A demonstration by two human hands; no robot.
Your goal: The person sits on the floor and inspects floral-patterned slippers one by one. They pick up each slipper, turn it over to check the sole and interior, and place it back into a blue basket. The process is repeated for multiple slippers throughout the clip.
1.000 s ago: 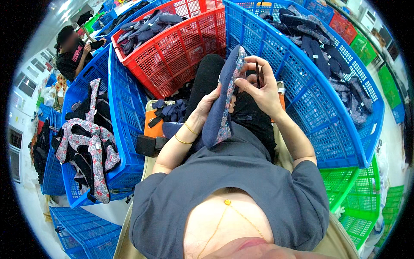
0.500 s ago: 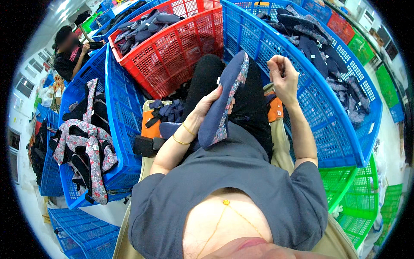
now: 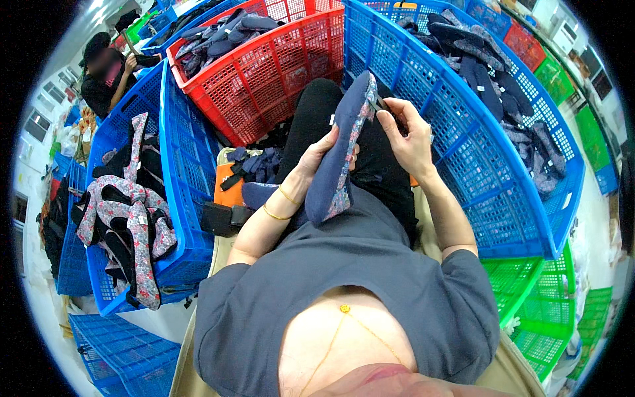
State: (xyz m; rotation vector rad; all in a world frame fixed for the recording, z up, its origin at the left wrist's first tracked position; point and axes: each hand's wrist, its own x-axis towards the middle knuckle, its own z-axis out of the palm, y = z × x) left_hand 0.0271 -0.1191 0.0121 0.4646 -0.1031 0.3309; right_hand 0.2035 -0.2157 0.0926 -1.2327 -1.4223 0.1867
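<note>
Over my lap, my left hand [image 3: 322, 153] is wrapped round a navy fabric slipper [image 3: 333, 173] with a floral side, held upright with one end pointing away from me. A small white tag sticks out at its left edge. My right hand [image 3: 409, 135] is beside the far end of the slipper, thumb and fingers closed in a pinch. Between them and the floral side shows something small and dark that I cannot make out. Another navy slipper [image 3: 259, 194] lies partly hidden behind my left forearm.
A red basket [image 3: 264, 73] with slippers stands ahead. A large blue basket [image 3: 456, 145] of slippers is at the right. On the left, another blue basket [image 3: 188, 165] holds floral pieces [image 3: 142, 212]. Dark straps [image 3: 254, 169] lie by my left thigh. A person [image 3: 106, 76] works at the far left.
My right hand has moved left from beside the blue basket to the far end of the slipper. My left hand keeps its hold, the slipper barely shifted.
</note>
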